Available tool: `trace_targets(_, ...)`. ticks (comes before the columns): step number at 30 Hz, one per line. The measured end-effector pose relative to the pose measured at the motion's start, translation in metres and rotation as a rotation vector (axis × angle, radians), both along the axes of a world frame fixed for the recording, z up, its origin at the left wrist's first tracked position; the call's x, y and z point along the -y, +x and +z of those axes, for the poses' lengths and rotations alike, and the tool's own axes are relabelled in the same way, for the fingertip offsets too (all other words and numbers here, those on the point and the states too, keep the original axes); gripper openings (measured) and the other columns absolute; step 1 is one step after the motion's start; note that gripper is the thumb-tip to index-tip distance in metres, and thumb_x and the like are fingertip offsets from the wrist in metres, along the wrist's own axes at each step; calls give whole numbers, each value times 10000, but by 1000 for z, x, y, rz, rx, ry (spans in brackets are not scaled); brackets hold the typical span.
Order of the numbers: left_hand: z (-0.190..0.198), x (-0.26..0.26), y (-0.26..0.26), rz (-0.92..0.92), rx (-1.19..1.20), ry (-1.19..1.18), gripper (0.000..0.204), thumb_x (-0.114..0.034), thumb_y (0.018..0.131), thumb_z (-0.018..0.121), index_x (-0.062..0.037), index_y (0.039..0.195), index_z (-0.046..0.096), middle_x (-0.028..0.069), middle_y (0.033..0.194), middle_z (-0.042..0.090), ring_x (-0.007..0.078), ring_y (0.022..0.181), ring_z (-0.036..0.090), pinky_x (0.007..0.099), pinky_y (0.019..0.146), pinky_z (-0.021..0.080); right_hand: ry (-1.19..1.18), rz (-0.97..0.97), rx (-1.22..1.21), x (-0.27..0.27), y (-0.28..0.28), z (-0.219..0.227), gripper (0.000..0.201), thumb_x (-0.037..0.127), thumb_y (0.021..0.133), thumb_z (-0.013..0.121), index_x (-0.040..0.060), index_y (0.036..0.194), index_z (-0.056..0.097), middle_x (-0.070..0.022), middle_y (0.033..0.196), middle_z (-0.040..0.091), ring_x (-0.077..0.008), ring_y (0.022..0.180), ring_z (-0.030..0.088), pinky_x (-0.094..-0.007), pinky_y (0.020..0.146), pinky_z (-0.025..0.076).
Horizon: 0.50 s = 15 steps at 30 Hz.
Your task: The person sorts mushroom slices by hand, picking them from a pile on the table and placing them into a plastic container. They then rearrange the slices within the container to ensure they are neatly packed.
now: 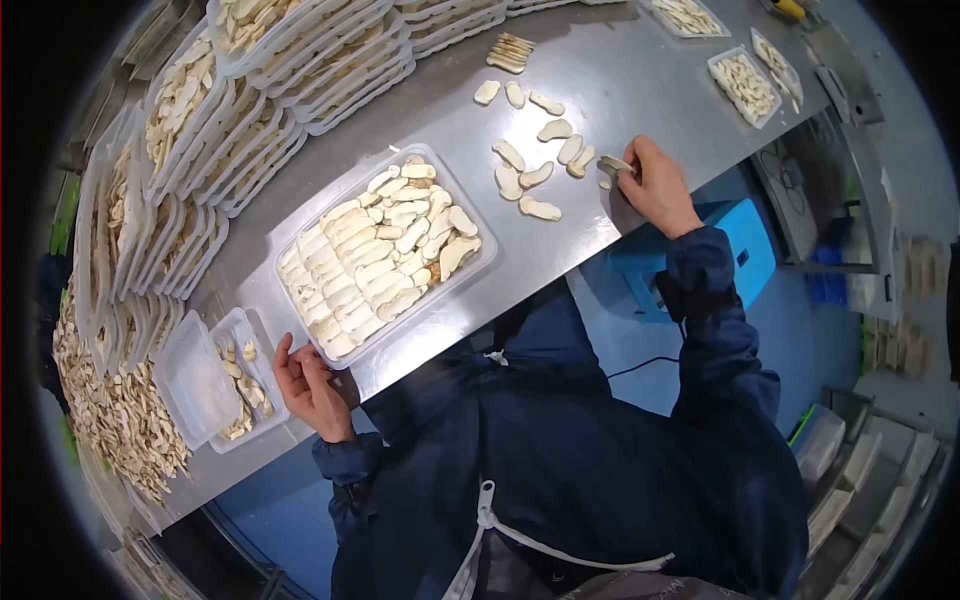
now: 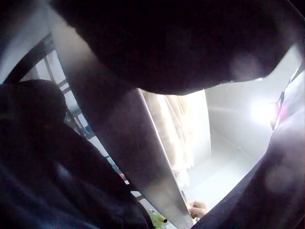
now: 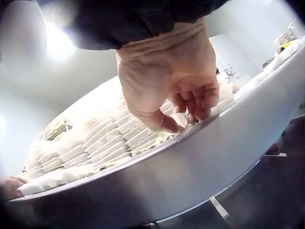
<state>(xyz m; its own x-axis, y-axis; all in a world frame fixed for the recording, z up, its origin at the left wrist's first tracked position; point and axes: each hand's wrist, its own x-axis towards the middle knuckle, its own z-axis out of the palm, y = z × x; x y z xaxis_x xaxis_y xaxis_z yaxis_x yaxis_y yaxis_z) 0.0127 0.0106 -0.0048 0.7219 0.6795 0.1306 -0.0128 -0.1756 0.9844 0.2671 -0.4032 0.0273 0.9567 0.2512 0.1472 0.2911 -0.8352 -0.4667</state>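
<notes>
My right hand (image 1: 660, 185) pinches a pale dried slice (image 1: 614, 162) between thumb and fingers, low over the steel table's near edge. In the right wrist view the same hand (image 3: 169, 81) has its thumb and fingertips together. Several loose slices (image 1: 537, 174) lie just left of it. A clear tray (image 1: 487, 262) holds slices in overlapping rows, with a less even group on its right. My left hand (image 1: 315, 390) is beside the tray's near left corner, fingers loosely bent, holding nothing visible; whether it touches the tray is unclear. The left wrist view is mostly dark sleeve.
Stacked filled trays (image 1: 330, 75) line the far left side, beside a heap of slices (image 1: 125, 425). Two small trays (image 1: 190, 385) lie left of my left hand. A small pile of slices (image 1: 510, 52) and filled trays (image 1: 745, 88) are farther back. A blue stool (image 1: 750, 250) stands below the edge.
</notes>
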Motion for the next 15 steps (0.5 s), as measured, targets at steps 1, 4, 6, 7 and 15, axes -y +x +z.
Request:
trace_targets(1, 0, 0, 0, -3, 7, -2, 347, -86, 985, 521, 9, 1317, 484, 17, 898, 613, 12, 683, 448, 154, 602, 364, 18, 35, 45, 0, -4, 0, 174, 144, 791, 626, 30, 866, 518, -161, 793, 553, -341, 727, 572, -406, 659, 452)
trace_targets(4, 1, 0, -1, -12, 0, 1, 350, -82, 984, 520, 10, 1320, 482, 18, 899, 612, 12, 687, 448, 153, 604, 364, 11, 57, 62, 0, -17, 15, 179, 133, 789, 626, 27, 902, 535, -148, 851, 554, -335, 767, 570, -407, 691, 458)
trace_targets(6, 1, 0, -1, -11, -2, 6, 351, -80, 983, 519, 12, 1320, 481, 18, 898, 611, 12, 687, 448, 153, 604, 365, 8, 73, 66, 1, -20, 20, 189, 122, 783, 621, 25, 931, 556, -140, 893, 552, -335, 809, 569, -414, 722, 464)
trace_targets(7, 1, 0, -1, -9, -7, 10, 351, -79, 983, 519, 12, 1320, 481, 18, 897, 610, 13, 686, 449, 153, 604, 365, 17, 95, 82, 2, -20, 18, 190, 115, 785, 619, 24, 944, 570, -136, 902, 550, -331, 820, 567, -413, 733, 465)
trace_targets(15, 4, 4, 1, 6, -9, 7, 347, -84, 984, 525, 15, 1314, 489, 9, 876, 597, 19, 681, 428, 158, 618, 356, -99, 238, 165, 2, -13, 14, 158, 97, 778, 608, 3, 905, 594, -134, 893, 545, -328, 855, 556, -425, 737, 457)
